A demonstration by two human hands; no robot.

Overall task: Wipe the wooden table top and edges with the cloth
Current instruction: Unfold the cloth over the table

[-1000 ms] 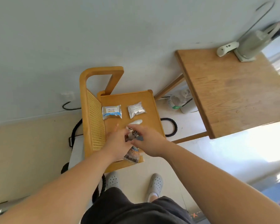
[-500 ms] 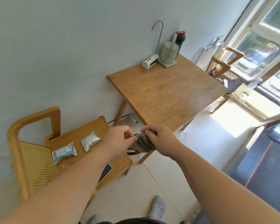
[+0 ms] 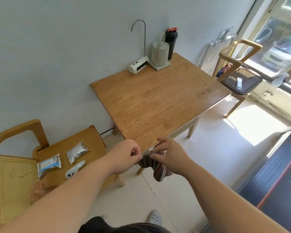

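Note:
A dark striped cloth (image 3: 155, 169) hangs bunched between my hands, just in front of the near corner of the wooden table (image 3: 158, 105). My left hand (image 3: 124, 155) pinches its upper edge on the left. My right hand (image 3: 170, 157) pinches the same edge on the right, with some fingers spread. The cloth's lower part droops below my right hand. Small specks and a damp-looking patch show near the table's right edge.
A white water dispenser (image 3: 139, 65), a kettle (image 3: 160, 53) and a black bottle (image 3: 171, 42) stand at the table's back. A wooden chair (image 3: 45, 165) on the left holds two packets and a white controller (image 3: 75, 169). Another chair (image 3: 240, 78) stands at the right by the window.
The view swung from the left chair to the table. Both hands lifted the cloth off the chair seat and now spread it out near the table's front corner.

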